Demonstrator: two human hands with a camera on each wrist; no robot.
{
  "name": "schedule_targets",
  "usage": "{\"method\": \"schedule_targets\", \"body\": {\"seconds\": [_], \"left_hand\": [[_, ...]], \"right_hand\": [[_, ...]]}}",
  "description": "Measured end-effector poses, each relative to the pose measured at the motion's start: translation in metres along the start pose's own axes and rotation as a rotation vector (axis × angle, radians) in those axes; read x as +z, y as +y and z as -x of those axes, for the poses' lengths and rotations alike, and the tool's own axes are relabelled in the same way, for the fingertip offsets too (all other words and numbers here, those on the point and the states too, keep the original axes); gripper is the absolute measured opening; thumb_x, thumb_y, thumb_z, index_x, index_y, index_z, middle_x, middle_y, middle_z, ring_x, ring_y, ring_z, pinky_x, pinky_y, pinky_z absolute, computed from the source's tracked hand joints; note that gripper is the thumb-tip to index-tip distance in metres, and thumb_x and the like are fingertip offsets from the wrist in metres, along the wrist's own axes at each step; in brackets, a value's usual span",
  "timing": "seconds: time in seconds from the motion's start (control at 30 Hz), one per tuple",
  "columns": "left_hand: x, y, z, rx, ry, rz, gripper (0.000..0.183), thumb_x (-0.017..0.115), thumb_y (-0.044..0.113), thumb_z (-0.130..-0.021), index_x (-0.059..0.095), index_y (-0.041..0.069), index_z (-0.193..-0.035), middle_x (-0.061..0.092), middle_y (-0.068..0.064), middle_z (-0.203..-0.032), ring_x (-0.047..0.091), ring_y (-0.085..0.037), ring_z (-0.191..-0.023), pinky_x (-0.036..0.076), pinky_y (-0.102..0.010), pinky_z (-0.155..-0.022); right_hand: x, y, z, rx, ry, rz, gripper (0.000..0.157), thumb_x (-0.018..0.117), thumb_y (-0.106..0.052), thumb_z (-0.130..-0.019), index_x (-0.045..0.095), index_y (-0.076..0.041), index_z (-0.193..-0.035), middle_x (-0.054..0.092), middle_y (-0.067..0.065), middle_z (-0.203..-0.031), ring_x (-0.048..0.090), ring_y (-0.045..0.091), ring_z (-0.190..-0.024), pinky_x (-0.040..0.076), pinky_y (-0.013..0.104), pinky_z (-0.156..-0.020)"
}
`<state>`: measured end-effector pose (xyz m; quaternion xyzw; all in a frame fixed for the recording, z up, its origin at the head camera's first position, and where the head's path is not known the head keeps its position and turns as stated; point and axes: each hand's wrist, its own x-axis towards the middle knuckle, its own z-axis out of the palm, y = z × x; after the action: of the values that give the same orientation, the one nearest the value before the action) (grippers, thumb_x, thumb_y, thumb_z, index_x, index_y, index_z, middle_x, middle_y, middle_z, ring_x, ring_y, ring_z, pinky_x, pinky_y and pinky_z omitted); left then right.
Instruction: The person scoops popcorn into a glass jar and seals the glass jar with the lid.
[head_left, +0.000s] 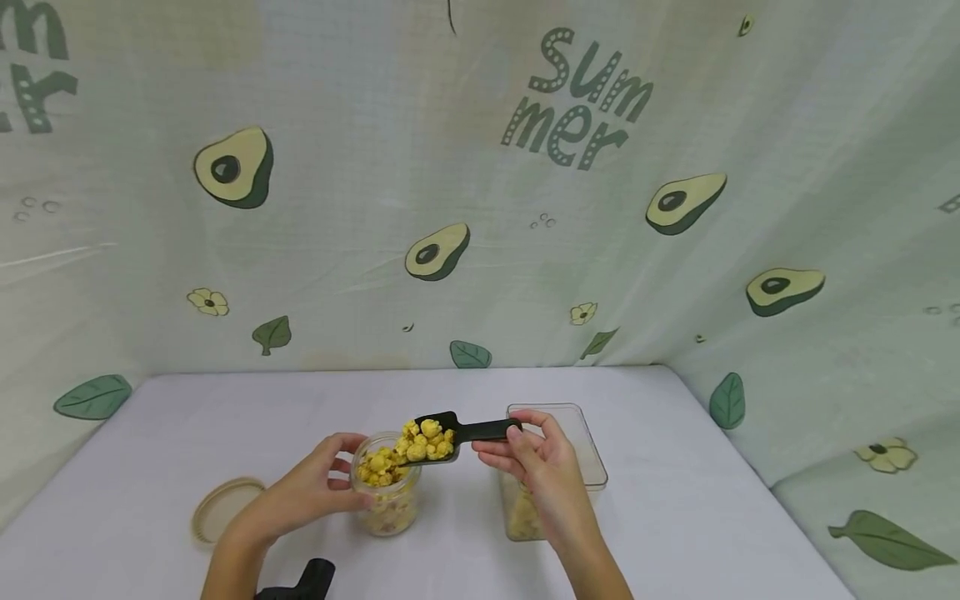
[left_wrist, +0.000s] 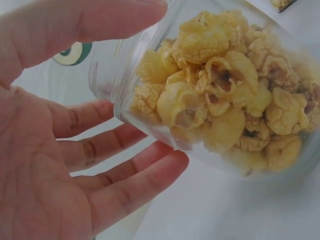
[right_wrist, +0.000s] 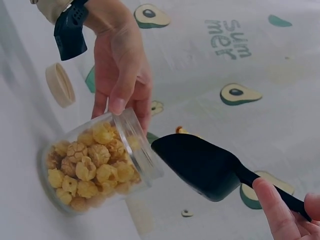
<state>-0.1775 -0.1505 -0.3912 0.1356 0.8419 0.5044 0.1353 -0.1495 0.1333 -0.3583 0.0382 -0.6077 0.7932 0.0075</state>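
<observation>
My left hand holds a clear glass jar near its mouth, thumb on one side and fingers on the other. Yellow popcorn fills much of the jar, which stands upright on the table. My right hand pinches the handle end of a black scoop. Popcorn pieces are heaped in the scoop, whose tip overlaps the jar's mouth in the head view. From the right wrist view, the dark underside of the scoop shows close by the jar's rim.
A clear rectangular container with popcorn inside lies partly behind my right hand. At its far end is a transparent lid. On the left, a round beige lid rests on the white table. A patterned curtain hangs behind.
</observation>
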Motion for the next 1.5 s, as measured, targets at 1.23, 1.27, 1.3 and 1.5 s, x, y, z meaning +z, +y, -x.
{"method": "schedule_targets", "body": {"seconds": [1.23,1.27,1.3,1.5], "left_hand": [[-0.002,-0.004,0.000,0.031,-0.028,0.027,0.073,0.075,0.021,-0.076,0.035,-0.001,-0.132,0.040,-0.019,-0.130,0.046,-0.027,-0.107,0.047,-0.035,-0.086],[-0.002,-0.004,0.000,0.030,-0.029,0.027,0.073,0.075,0.021,-0.076,0.035,-0.001,-0.132,0.040,-0.019,-0.130,0.046,-0.027,-0.107,0.047,-0.034,-0.086],[-0.002,-0.004,0.001,0.029,-0.031,0.029,0.073,0.075,0.020,-0.076,0.035,-0.001,-0.132,0.040,-0.019,-0.131,0.045,-0.027,-0.107,0.047,-0.034,-0.085],[-0.003,-0.002,0.001,0.039,-0.037,0.030,0.072,0.075,0.021,-0.077,0.035,-0.001,-0.132,0.040,-0.018,-0.130,0.045,-0.027,-0.107,0.048,-0.032,-0.085]], "right_hand": [[0.016,-0.002,0.016,-0.356,0.000,0.247,0.023,0.052,-0.007,-0.094,0.045,0.002,-0.114,0.066,0.026,-0.097,0.070,0.017,-0.082,0.057,0.032,-0.074],[0.017,0.000,0.016,-0.356,-0.010,0.245,0.022,0.052,-0.006,-0.094,0.045,0.001,-0.113,0.066,0.027,-0.097,0.070,0.016,-0.082,0.057,0.032,-0.074],[0.019,0.002,0.016,-0.352,-0.023,0.242,0.021,0.052,-0.006,-0.094,0.045,0.002,-0.112,0.066,0.027,-0.096,0.070,0.015,-0.081,0.057,0.032,-0.074],[0.026,0.011,0.015,-0.291,-0.077,0.269,0.022,0.054,-0.010,-0.094,0.046,0.000,-0.111,0.067,0.023,-0.098,0.069,0.013,-0.083,0.057,0.029,-0.076]]}}
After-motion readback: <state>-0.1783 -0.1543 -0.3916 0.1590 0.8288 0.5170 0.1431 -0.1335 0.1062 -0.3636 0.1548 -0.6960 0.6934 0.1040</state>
